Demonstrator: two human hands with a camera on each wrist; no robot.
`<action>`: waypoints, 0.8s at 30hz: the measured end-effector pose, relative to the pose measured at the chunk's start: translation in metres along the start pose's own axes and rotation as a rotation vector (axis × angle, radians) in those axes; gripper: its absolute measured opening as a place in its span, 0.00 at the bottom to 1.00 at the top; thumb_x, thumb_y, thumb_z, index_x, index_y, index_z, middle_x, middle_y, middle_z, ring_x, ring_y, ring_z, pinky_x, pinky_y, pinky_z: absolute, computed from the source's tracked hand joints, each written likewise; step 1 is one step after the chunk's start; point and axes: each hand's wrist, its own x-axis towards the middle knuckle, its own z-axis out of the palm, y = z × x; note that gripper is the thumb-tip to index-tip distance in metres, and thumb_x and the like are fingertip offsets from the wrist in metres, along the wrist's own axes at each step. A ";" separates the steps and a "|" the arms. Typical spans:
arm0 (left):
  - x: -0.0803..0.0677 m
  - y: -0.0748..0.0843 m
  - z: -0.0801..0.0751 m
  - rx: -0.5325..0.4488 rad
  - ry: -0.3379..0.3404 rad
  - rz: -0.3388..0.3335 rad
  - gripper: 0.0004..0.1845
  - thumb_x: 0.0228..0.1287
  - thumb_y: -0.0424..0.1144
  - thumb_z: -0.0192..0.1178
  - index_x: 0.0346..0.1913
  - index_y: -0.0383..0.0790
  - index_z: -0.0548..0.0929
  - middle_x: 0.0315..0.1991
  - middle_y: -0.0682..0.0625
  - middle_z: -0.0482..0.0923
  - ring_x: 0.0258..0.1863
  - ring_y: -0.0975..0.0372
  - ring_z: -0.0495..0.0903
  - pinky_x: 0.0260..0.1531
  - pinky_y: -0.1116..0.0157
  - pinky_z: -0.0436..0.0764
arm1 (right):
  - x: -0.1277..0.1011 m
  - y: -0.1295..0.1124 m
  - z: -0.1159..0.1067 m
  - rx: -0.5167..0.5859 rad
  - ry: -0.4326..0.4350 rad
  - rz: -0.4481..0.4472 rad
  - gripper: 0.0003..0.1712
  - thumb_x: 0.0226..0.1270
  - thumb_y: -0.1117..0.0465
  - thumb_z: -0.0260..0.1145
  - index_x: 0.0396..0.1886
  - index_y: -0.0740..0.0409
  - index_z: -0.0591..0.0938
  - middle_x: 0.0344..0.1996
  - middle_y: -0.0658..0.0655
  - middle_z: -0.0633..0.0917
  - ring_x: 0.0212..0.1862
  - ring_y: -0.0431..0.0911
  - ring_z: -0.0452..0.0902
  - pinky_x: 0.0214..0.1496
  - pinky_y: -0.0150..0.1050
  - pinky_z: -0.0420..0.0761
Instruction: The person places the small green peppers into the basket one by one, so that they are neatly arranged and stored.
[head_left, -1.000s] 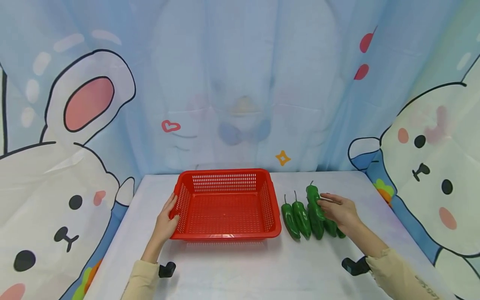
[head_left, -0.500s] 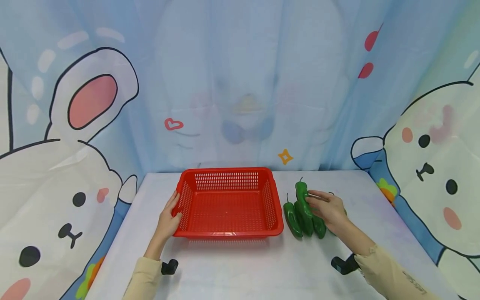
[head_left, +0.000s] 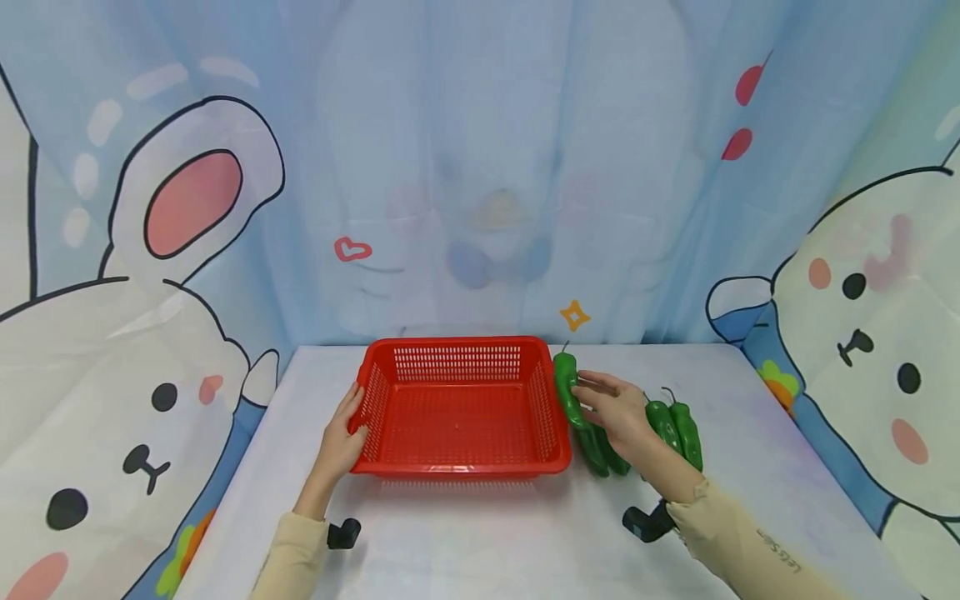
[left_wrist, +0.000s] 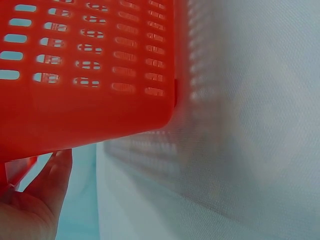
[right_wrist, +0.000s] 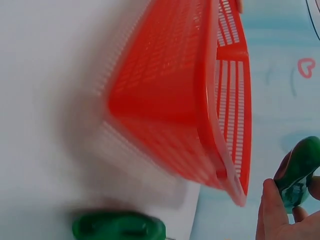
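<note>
**Pepper held at the basket's right rim**

A green pepper is pinched in the right hand, just right of centre in the head view, raised beside the right wall of the red basket. In the right wrist view, at lower right, the fingers are seen curled round the pepper close to the basket's rim. The carrying step appears to be in hand; a short move leftward over the rim and a release inside would be called for next.

The left hand is laid against the basket's left wall, left of centre, fingers fairly straight, thumb at the rim.

Nothing is seen inside the basket. Four other peppers lie on the white table: two partly hidden beneath the right hand, two further right.
</note>
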 end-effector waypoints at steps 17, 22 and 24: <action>0.000 -0.004 0.004 -0.017 0.029 0.006 0.36 0.63 0.23 0.50 0.76 0.34 0.57 0.79 0.44 0.48 0.76 0.46 0.50 0.63 0.44 0.68 | 0.010 0.003 0.064 0.153 -0.001 0.028 0.27 0.67 0.66 0.65 0.66 0.65 0.74 0.61 0.68 0.76 0.41 0.38 0.83 0.44 0.36 0.84; 0.000 -0.002 0.002 -0.011 0.025 0.015 0.36 0.63 0.23 0.50 0.76 0.33 0.58 0.78 0.43 0.48 0.76 0.47 0.49 0.66 0.44 0.63 | 0.011 0.009 0.086 0.175 -0.008 0.031 0.25 0.67 0.67 0.65 0.64 0.63 0.76 0.59 0.66 0.78 0.41 0.39 0.84 0.46 0.40 0.85; 0.001 -0.002 0.001 -0.013 0.017 0.017 0.36 0.63 0.23 0.49 0.76 0.33 0.57 0.79 0.44 0.48 0.76 0.47 0.48 0.67 0.45 0.61 | 0.012 0.013 0.096 0.189 -0.009 0.032 0.25 0.67 0.67 0.65 0.63 0.62 0.77 0.57 0.66 0.79 0.41 0.41 0.84 0.47 0.43 0.85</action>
